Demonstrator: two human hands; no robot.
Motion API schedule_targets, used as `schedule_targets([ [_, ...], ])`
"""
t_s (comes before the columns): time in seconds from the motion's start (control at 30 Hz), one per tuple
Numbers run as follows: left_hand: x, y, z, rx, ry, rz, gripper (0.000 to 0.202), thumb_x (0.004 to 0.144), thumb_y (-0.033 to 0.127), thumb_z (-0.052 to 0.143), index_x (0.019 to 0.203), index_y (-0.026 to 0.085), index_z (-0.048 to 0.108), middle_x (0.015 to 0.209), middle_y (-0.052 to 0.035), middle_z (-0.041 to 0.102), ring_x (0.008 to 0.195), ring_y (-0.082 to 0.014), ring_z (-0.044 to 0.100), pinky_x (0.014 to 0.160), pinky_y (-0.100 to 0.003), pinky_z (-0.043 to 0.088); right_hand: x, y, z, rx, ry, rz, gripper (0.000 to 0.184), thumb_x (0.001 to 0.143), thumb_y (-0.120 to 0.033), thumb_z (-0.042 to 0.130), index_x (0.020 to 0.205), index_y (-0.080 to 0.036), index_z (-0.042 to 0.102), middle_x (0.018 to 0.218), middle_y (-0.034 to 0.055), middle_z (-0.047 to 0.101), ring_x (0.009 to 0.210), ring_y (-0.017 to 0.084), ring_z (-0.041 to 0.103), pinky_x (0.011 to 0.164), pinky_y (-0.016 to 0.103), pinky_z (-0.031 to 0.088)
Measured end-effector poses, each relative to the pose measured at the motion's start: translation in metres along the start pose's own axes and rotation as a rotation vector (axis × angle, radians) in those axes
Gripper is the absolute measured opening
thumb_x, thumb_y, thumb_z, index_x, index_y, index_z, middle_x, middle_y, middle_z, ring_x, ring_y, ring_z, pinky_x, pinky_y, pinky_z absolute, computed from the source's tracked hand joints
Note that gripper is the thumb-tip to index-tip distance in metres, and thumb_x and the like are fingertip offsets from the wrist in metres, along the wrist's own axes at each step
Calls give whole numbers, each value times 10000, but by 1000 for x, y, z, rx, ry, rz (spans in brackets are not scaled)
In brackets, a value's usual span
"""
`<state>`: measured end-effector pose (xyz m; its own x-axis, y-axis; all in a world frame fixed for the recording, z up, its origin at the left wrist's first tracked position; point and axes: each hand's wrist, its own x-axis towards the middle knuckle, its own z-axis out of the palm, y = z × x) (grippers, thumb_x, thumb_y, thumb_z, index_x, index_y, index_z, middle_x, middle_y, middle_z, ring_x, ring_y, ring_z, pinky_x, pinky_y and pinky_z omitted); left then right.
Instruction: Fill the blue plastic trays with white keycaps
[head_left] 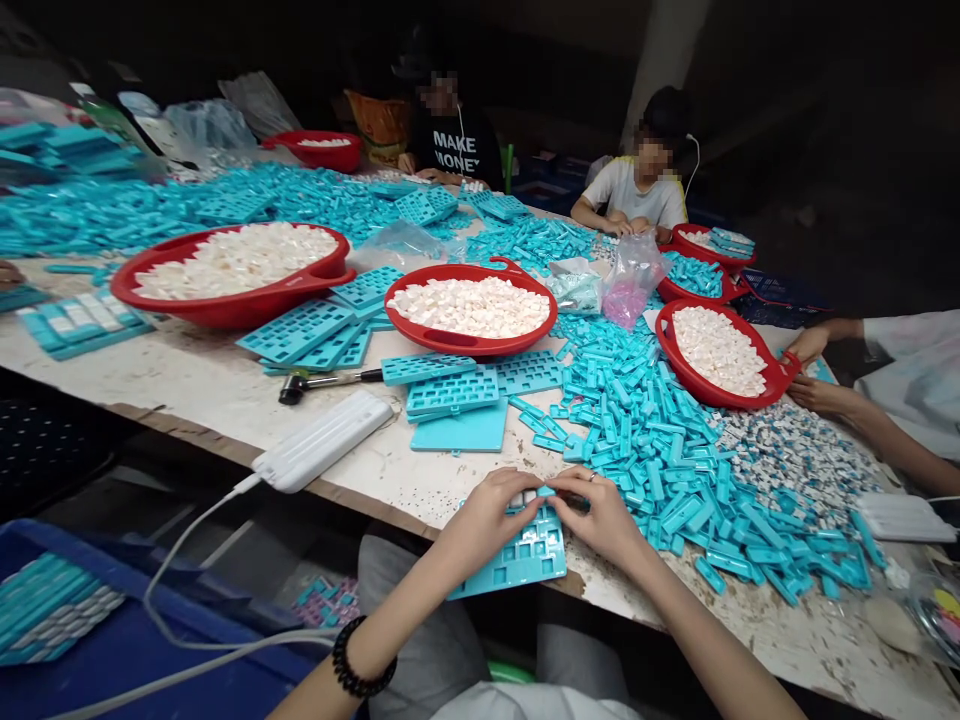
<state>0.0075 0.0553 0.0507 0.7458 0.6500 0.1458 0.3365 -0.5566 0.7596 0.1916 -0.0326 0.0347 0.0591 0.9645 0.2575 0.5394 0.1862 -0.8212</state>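
**Teal pile crowds the right hand; stained tabletop opens to the left**

The right hand [600, 518] lies just beside a heaped pile of loose teal plastic pieces [660, 470], which blocks any sideways path. Left of the left hand [480, 522], bare stained white tabletop [375, 490] runs to a white rectangular power bank [322, 440]. Straight ahead, a stack of teal plastic moulds [452, 392] and a round red plastic tub [471, 346] stand in the way.
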Motion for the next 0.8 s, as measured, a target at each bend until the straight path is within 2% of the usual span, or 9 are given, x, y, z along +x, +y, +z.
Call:
schedule_targets([
  [0.4, -3, 0, 3, -34, 47, 3, 182, 932, 311, 593, 1058, 231, 697, 1053, -47, 749, 1045, -237, 679, 939, -365, 536, -2, 2, 1, -33, 16, -35, 198, 949, -212, 600, 1104, -228, 723, 1019, 59, 715, 999, 206, 672, 890, 331, 528],
  [0.8, 0, -3, 2, -6, -17, -19, 205, 911, 274, 616, 1059, 218, 747, 1057, -67, 773, 999, -254, 711, 910, -371, 546, 2, -3, -5, -65, -81, 18, 205, 950, -195, 618, 1104, -241, 746, 1006, 56, 715, 962, 211, 685, 876, 343, 537],
])
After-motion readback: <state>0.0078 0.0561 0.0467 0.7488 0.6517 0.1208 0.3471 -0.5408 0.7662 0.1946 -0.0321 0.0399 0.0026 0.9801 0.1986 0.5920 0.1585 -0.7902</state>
